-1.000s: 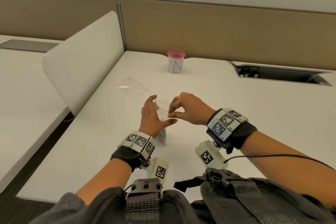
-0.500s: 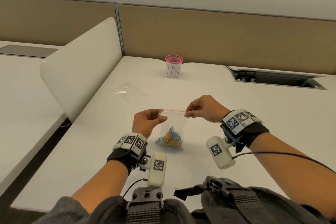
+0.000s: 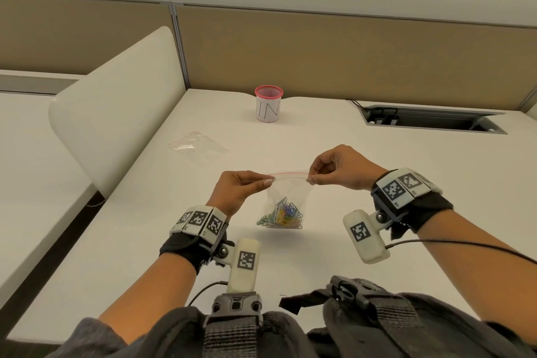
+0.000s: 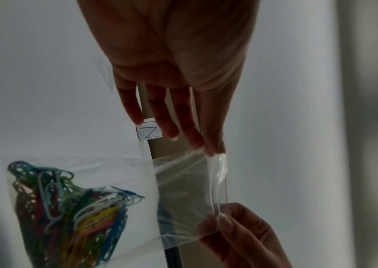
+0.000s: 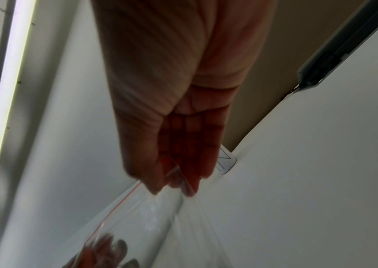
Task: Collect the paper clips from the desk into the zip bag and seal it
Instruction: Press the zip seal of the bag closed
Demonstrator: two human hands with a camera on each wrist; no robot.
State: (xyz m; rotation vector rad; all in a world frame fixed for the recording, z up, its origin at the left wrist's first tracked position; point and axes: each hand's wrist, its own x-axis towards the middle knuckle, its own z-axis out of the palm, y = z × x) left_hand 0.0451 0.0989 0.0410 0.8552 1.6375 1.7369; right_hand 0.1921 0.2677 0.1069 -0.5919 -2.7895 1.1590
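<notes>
A clear zip bag (image 3: 287, 192) with a red zip line hangs above the white desk (image 3: 377, 183), stretched flat between my two hands. My left hand (image 3: 261, 182) pinches its left top corner and my right hand (image 3: 312, 179) pinches its right top corner. A heap of coloured paper clips (image 3: 283, 215) lies in the bottom of the bag, also seen in the left wrist view as paper clips (image 4: 68, 214) inside the bag (image 4: 178, 195). In the right wrist view my right hand's fingertips (image 5: 155, 188) pinch the bag's zip edge (image 5: 123, 201).
A second clear bag (image 3: 197, 145) lies flat on the desk at the back left. A red-rimmed mesh cup (image 3: 268, 103) labelled IN stands at the back. A cable hatch (image 3: 430, 119) opens at the back right. A white divider (image 3: 116, 102) borders the desk's left side.
My hands were close together at the bag's mouth, then drew apart along the zip line. The bag now hangs stretched wide, with the clips showing below.
</notes>
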